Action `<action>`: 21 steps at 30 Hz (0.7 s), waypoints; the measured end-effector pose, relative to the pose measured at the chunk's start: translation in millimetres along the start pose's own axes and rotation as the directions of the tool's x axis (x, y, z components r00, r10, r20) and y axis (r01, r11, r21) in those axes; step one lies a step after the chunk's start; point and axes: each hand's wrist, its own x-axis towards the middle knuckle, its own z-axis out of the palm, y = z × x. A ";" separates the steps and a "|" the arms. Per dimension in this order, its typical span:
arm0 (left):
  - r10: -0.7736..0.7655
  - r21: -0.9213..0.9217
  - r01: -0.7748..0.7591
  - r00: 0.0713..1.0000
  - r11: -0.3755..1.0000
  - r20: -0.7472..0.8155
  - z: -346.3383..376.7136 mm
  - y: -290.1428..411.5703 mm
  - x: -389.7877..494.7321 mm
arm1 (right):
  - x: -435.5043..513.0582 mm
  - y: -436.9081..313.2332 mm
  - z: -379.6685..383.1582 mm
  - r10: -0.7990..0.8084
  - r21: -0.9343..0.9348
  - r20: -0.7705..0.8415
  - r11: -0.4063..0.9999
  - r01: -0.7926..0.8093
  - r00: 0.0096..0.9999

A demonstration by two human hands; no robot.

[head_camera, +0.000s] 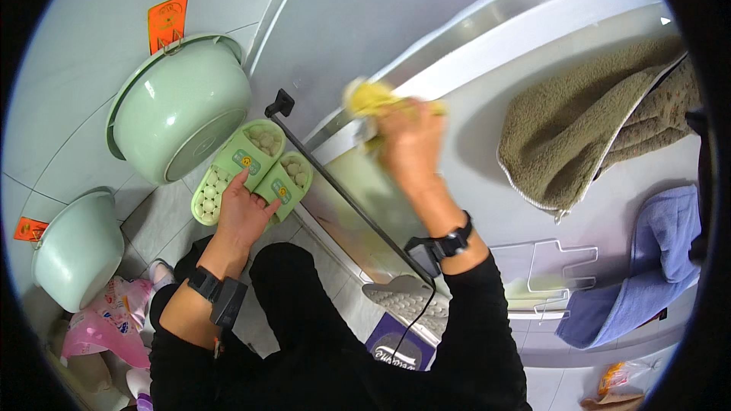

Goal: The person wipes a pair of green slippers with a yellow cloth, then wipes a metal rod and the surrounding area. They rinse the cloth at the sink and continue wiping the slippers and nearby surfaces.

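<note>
My right hand (414,137) is closed around a yellow cloth (368,98), blurred, at the metal and white edge strip (422,77) of a pale panel. My left hand (245,211) is in front of a pair of light green slippers (251,168) with textured soles and printed badges. Its fingers are spread and overlap the slippers; I cannot tell how firmly they touch. Beside the slippers, a black rail (342,182) runs diagonally from its wall mount, passing beneath my right forearm.
A large green basin (185,108) and a smaller basin (80,251) hang on the tiled wall at left. A brown towel (559,125), a blue towel (622,297) and a white wire rack (548,274) are at right. A grey slipper (405,294) and purple mat (394,342) lie below.
</note>
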 end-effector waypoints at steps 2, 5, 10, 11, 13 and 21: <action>0.008 -0.002 -0.008 0.999 1.000 0.047 -1.8 -0.5 0.8 | 22.4 32.4 -42.0 0.091 -0.062 -0.201 0.993 -0.106 0.975; 0.014 -0.001 -0.014 0.998 1.000 0.061 -6.8 -1.3 3.3 | 50.2 55.9 -60.8 0.093 -0.116 -0.512 0.978 -0.176 0.854; 0.012 -0.027 -0.012 1.000 1.000 -0.007 -10.7 -4.0 6.3 | 13.6 25.8 -16.0 0.103 -0.165 -0.367 0.971 -0.174 0.924; 0.012 -0.028 -0.012 1.000 1.000 0.008 -10.0 -4.0 7.3 | -2.4 10.4 -1.4 0.107 -0.096 -0.310 0.985 -0.143 0.945; 0.013 -0.022 -0.013 1.000 1.000 -0.007 -8.7 -3.4 6.6 | -32.0 -17.4 15.8 0.157 -0.042 0.022 0.987 -0.156 0.987; -0.022 -0.046 0.021 1.000 0.999 -0.016 -6.2 -0.8 0.8 | -109.4 -57.3 -7.4 0.235 0.698 0.403 0.546 -0.462 0.885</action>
